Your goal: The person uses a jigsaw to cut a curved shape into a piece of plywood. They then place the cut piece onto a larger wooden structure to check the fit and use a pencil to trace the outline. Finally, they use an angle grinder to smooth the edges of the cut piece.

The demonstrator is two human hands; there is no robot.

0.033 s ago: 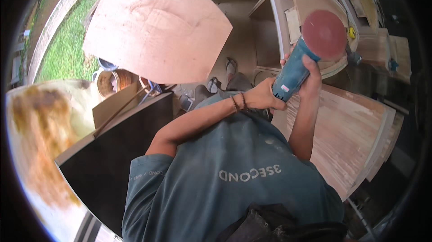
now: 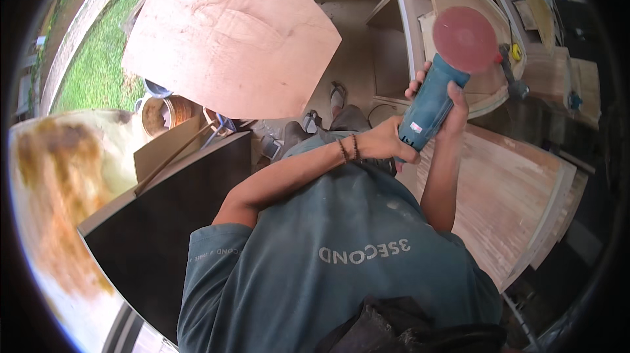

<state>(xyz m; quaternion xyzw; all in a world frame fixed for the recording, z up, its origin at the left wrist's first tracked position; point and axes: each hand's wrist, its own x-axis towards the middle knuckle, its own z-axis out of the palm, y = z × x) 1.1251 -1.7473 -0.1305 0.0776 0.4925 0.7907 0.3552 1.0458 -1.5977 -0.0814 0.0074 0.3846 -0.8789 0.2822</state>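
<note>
I hold an angle grinder (image 2: 426,107) with a blue-green body and a round red sanding disc (image 2: 465,40) on its head. The disc faces up, at the end farther from my body. My right hand (image 2: 450,115) wraps round the body from the right, its thumb on top and its fingertips showing on the left side. Closed on the rear end is my left hand (image 2: 384,140), with dark bracelets at the wrist. The disc hangs over a wooden cabinet piece and appears apart from it; part of my left hand's fingers is hidden under the tool.
A large plywood sheet (image 2: 230,41) stands ahead on the left. Beside it are a bucket (image 2: 177,113) and a black-faced panel (image 2: 177,222). Wooden cabinets (image 2: 384,51) stand at the far right, with a hammer (image 2: 512,77) nearby. A pale wooden panel (image 2: 499,202) lies close on my right.
The grinder's head and disc have shifted slightly up and to the left. More of my right fingertips shows beside the body. Both hands keep their grip.
</note>
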